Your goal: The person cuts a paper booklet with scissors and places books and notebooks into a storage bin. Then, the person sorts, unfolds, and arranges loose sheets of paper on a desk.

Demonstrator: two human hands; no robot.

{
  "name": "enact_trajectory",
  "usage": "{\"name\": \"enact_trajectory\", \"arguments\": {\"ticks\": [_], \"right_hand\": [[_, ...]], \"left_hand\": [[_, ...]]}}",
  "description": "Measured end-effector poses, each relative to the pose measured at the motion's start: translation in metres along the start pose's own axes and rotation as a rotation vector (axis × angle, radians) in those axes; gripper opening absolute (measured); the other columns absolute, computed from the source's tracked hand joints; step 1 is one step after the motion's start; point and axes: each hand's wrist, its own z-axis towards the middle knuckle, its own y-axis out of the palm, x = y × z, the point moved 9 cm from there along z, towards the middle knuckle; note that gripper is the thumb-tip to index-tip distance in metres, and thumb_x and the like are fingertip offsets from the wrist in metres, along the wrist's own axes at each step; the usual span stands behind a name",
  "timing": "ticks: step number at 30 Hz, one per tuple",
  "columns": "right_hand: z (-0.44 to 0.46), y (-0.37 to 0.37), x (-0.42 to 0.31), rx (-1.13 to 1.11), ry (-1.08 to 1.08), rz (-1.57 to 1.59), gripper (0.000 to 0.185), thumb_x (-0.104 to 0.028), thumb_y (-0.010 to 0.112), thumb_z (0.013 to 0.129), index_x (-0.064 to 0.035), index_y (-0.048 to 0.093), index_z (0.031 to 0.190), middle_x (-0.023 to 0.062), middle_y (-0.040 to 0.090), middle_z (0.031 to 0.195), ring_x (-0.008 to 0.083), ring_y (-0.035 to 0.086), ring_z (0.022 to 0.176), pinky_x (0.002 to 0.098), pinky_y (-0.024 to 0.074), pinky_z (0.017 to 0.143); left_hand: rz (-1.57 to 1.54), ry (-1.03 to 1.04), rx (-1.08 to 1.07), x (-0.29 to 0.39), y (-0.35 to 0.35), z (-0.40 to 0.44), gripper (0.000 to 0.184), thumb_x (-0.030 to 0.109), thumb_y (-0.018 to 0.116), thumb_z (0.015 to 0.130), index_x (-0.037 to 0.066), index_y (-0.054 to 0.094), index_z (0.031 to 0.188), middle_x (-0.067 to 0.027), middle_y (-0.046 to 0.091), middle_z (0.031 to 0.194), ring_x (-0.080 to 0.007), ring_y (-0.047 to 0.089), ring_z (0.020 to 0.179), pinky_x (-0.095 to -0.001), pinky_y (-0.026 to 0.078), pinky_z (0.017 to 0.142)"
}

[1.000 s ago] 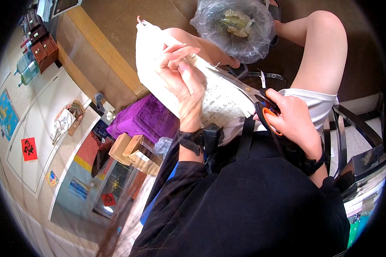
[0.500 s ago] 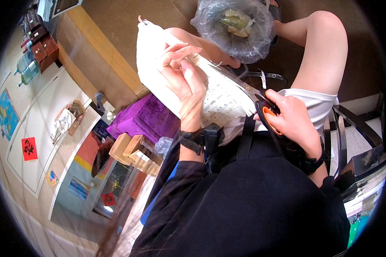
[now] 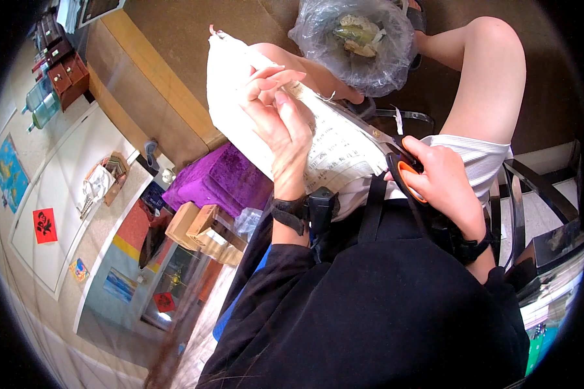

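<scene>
Seen through the head camera I run remotely, a seated person works with two hands. The left hand lies upon a broad off-white sheet printed with dark lines of text, its fingers bent and its thumb beside them; I cannot tell whether it pinches a fold. The sheet, whose material I cannot make out, drapes across the left leg. The right hand is wrapped around the black-and-orange handles of a pair of metal-bladed scissors, whose blades lie along the sheet's edge.

Containers: near the feet I see a round vessel sheathed in clear, crinkled plastic film, open upward; within it rest crumpled yellow-green and off-white scraps. At left, a brown basket bears a white cloth. Two tan cardboard boxes, their contents hidden from me, sit just beside a purple velvet-covered block, with a clear plastic bag near them. Farther off, translucent blue-green bottles stand beside a reddish-brown chest with small knobs; I cannot tell what either contains.
</scene>
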Motion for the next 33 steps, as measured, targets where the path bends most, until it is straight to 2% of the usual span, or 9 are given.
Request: {"name": "enact_trajectory", "arguments": {"ticks": [3, 18, 21, 24, 25, 26, 28, 32, 33], "right_hand": [[-0.001, 0.003, 0.000, -0.016, 0.007, -0.010, 0.029, -0.037, 0.062, 0.079, -0.0098, 0.054, 0.087, 0.0161, 0.060, 0.064, 0.0349, 0.060, 0.062, 0.0439, 0.0459, 0.055], [-0.004, -0.001, 0.005, 0.154, 0.047, 0.002, 0.029, -0.036, 0.064, 0.079, -0.0085, 0.054, 0.081, 0.0158, 0.059, 0.061, 0.0356, 0.059, 0.060, 0.0438, 0.0441, 0.052], [0.000, 0.002, 0.013, 0.129, 0.114, 0.171, 0.031, -0.035, 0.067, 0.079, -0.0067, 0.053, 0.080, 0.0129, 0.053, 0.055, 0.0281, 0.057, 0.053, 0.0363, 0.0419, 0.051], [0.015, 0.032, 0.035, -0.031, 0.065, 0.600, 0.032, -0.031, 0.069, 0.081, -0.0056, 0.050, 0.077, 0.0034, 0.045, 0.054, 0.0146, 0.046, 0.050, 0.0278, 0.0365, 0.051], [0.021, 0.042, 0.044, -0.099, 0.134, 0.857, 0.029, -0.026, 0.070, 0.081, -0.0057, 0.049, 0.076, -0.0038, 0.039, 0.058, 0.0064, 0.037, 0.055, 0.0215, 0.0317, 0.052], [0.032, 0.040, 0.043, -0.094, 0.011, 0.875, 0.027, -0.032, 0.064, 0.087, -0.0095, 0.051, 0.078, -0.0073, 0.038, 0.060, 0.0054, 0.036, 0.052, 0.0217, 0.0277, 0.047], [0.057, 0.063, 0.062, -0.250, 0.209, 1.129, 0.035, -0.048, 0.057, 0.087, -0.0132, 0.051, 0.086, -0.0068, 0.038, 0.059, 0.0046, 0.038, 0.048, 0.0211, 0.0281, 0.043], [0.138, 0.099, 0.098, -0.244, 0.353, 0.800, 0.065, -0.076, 0.051, 0.072, -0.0134, 0.049, 0.088, -0.0057, 0.041, 0.057, 0.0043, 0.044, 0.045, 0.0171, 0.0303, 0.039], [0.148, 0.109, 0.103, -0.231, 0.436, 0.975, 0.068, -0.077, 0.051, 0.071, -0.0116, 0.049, 0.087, -0.0055, 0.041, 0.056, 0.0053, 0.044, 0.044, 0.0177, 0.0304, 0.039]], "left_hand": [[-0.004, -0.020, -0.002, 0.000, 0.000, 0.000, 0.016, 0.009, 0.035, 0.088, 0.005, 0.032, 0.104, -0.0164, 0.066, 0.084, -0.0262, 0.053, 0.102, -0.0468, 0.026, 0.104], [0.034, -0.028, -0.025, 0.002, 0.003, 0.000, 0.020, 0.005, 0.033, 0.086, 0.002, 0.033, 0.106, -0.0151, 0.066, 0.085, -0.0251, 0.053, 0.103, -0.0472, 0.025, 0.106], [0.045, -0.037, -0.022, -0.002, 0.003, -0.001, 0.020, 0.005, 0.034, 0.086, 0.003, 0.033, 0.105, -0.0151, 0.066, 0.085, -0.0251, 0.053, 0.103, -0.0471, 0.025, 0.105], [0.036, -0.031, -0.018, 0.000, 0.000, 0.000, 0.019, 0.005, 0.035, 0.086, 0.003, 0.033, 0.104, -0.0162, 0.065, 0.085, -0.0252, 0.054, 0.102, -0.0463, 0.028, 0.103], [0.026, -0.032, -0.017, 0.001, 0.000, 0.001, 0.018, 0.005, 0.036, 0.086, 0.004, 0.033, 0.104, -0.0167, 0.065, 0.085, -0.0253, 0.055, 0.101, -0.0459, 0.029, 0.102], [-0.001, -0.039, 0.004, 0.000, -0.002, 0.001, 0.018, 0.005, 0.037, 0.086, 0.004, 0.032, 0.103, -0.0171, 0.064, 0.084, -0.0255, 0.056, 0.100, -0.0455, 0.030, 0.101], [-0.056, -0.054, 0.044, -0.002, -0.005, 0.000, 0.018, 0.005, 0.038, 0.085, 0.004, 0.032, 0.102, -0.0180, 0.064, 0.083, -0.0259, 0.057, 0.097, -0.0445, 0.033, 0.098], [-0.134, -0.007, 0.084, -0.002, -0.009, 0.000, 0.013, 0.009, 0.041, 0.090, 0.005, 0.033, 0.101, -0.0190, 0.063, 0.082, -0.0244, 0.059, 0.092, -0.0435, 0.032, 0.098], [-0.194, -0.054, 0.110, -0.008, -0.012, -0.002, 0.014, 0.011, 0.043, 0.092, 0.006, 0.033, 0.100, -0.0191, 0.063, 0.082, -0.0242, 0.059, 0.090, -0.0442, 0.029, 0.100]]}}
